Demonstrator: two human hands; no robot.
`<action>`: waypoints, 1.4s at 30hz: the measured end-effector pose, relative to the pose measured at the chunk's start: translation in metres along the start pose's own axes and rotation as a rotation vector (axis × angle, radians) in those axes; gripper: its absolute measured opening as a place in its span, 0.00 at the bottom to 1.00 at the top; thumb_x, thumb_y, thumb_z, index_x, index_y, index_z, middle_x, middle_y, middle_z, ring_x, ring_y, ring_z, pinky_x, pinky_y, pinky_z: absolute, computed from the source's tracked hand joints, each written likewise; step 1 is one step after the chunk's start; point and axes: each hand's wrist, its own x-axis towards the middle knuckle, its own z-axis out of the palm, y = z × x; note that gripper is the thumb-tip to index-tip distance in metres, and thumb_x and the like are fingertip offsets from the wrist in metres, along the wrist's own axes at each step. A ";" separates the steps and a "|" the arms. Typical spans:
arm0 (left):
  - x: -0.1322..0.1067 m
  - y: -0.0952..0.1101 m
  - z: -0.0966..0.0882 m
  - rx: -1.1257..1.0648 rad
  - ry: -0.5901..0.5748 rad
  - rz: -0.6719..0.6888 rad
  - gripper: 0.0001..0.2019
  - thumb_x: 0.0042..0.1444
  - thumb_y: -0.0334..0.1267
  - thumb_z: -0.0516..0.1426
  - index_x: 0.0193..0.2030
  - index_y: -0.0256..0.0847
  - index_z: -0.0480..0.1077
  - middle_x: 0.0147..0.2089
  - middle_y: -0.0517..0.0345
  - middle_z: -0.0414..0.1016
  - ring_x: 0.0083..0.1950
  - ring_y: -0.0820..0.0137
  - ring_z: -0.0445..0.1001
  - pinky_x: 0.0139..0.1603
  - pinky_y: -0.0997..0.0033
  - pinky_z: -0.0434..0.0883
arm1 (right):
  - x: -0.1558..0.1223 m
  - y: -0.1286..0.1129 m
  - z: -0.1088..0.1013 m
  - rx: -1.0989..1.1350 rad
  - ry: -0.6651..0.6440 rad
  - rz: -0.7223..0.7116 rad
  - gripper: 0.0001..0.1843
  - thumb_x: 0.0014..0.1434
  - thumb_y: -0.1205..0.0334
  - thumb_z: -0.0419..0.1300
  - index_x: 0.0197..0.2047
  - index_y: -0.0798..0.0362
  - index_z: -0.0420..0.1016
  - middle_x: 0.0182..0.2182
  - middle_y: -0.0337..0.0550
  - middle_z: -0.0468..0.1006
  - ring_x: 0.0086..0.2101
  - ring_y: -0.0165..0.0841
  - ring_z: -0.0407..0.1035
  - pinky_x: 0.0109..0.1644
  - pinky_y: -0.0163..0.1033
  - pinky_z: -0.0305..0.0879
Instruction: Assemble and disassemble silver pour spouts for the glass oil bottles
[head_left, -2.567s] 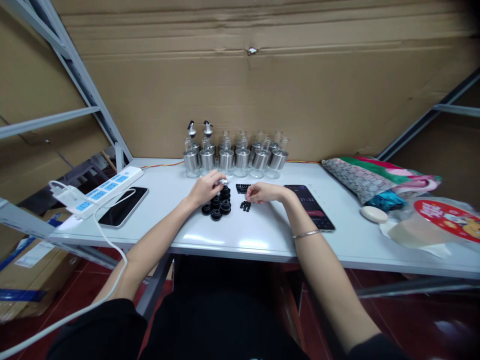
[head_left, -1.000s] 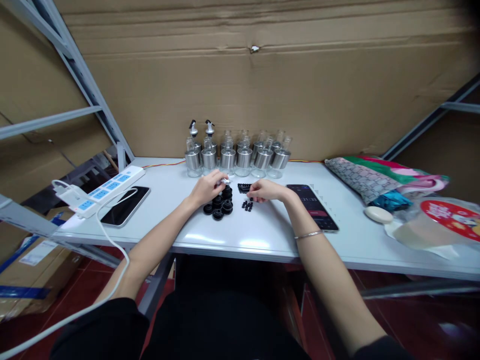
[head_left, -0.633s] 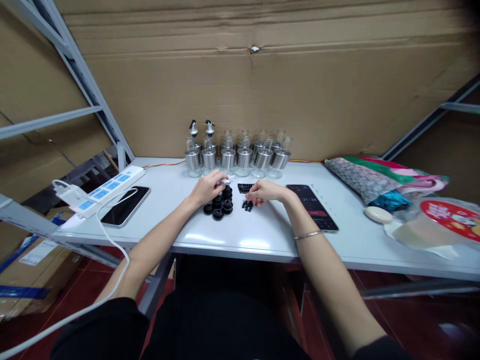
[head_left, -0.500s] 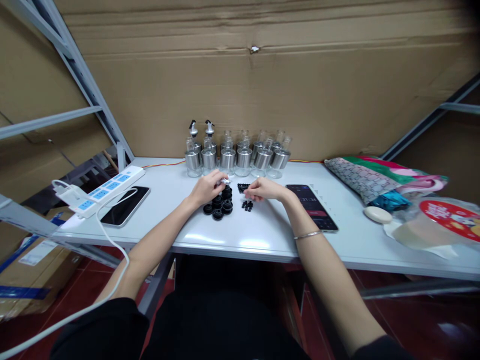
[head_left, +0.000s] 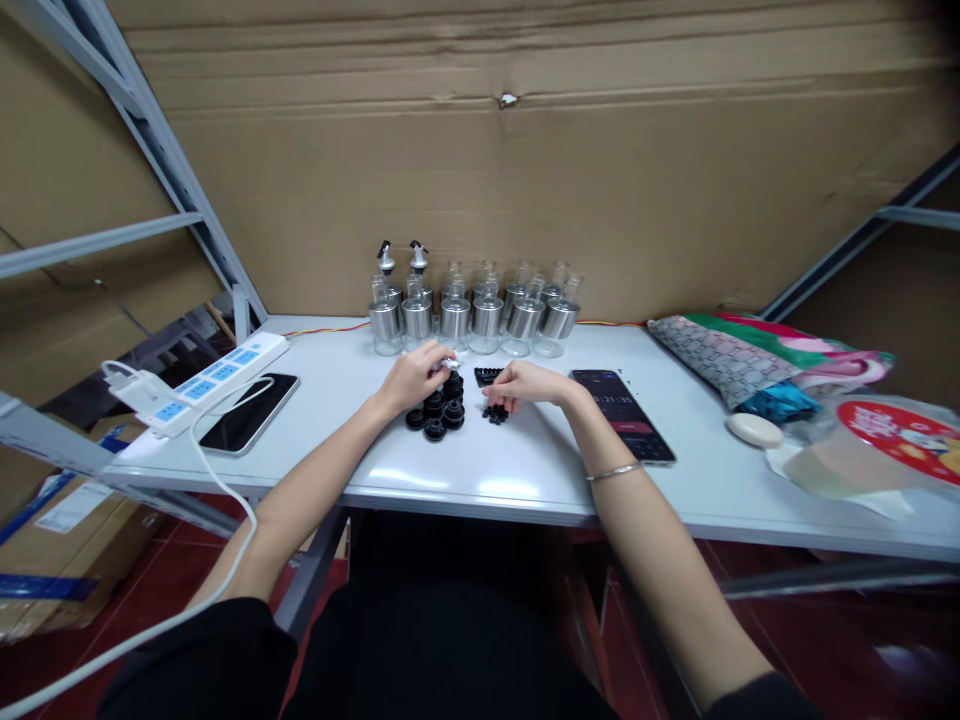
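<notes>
My left hand (head_left: 417, 374) is closed around a small silvery-white piece (head_left: 448, 365), most of it covered by the fingers. Just below it stands a cluster of black ridged stoppers (head_left: 435, 408) on the white table. My right hand (head_left: 525, 383) reaches down with fingertips pinched at a small pile of tiny black parts (head_left: 495, 412). Whether a part is between those fingertips is hidden. Behind the fingers lies a row of more small black pieces (head_left: 487, 374). Glass bottles with metal sleeves (head_left: 454, 318) stand in rows behind both hands; two back-left ones carry silver pourers (head_left: 418, 260).
A phone with a running timer (head_left: 624, 415) lies right of my right hand. On the left are a power strip (head_left: 217, 380), a second phone (head_left: 251, 412) and a white cable (head_left: 225, 485). A patterned bag (head_left: 750, 360), an oval cream-coloured object (head_left: 754, 430) and a lidded tub (head_left: 862, 460) sit far right.
My right hand has moved slightly down and toward me, from beside the row of black pieces onto the small pile. My left hand stays in place with the silvery-white piece.
</notes>
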 end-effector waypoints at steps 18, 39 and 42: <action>0.000 0.000 0.001 0.010 0.020 0.022 0.07 0.58 0.31 0.53 0.43 0.39 0.69 0.38 0.57 0.69 0.36 0.72 0.69 0.38 0.75 0.66 | 0.003 0.005 -0.002 -0.048 -0.037 -0.059 0.11 0.49 0.57 0.65 0.28 0.58 0.79 0.20 0.38 0.74 0.21 0.24 0.64 0.27 0.30 0.62; -0.001 -0.001 0.002 -0.001 0.030 0.033 0.08 0.59 0.31 0.52 0.42 0.38 0.69 0.37 0.57 0.69 0.34 0.73 0.68 0.37 0.75 0.66 | 0.001 0.007 -0.001 0.098 -0.082 0.110 0.14 0.51 0.55 0.67 0.29 0.57 0.71 0.18 0.37 0.74 0.22 0.30 0.73 0.28 0.33 0.72; 0.000 -0.001 0.001 -0.001 0.028 0.037 0.07 0.58 0.31 0.52 0.42 0.38 0.69 0.36 0.58 0.69 0.33 0.73 0.68 0.37 0.75 0.65 | 0.001 0.007 -0.002 0.102 -0.093 0.101 0.17 0.47 0.52 0.69 0.29 0.56 0.71 0.18 0.38 0.74 0.23 0.31 0.74 0.30 0.34 0.73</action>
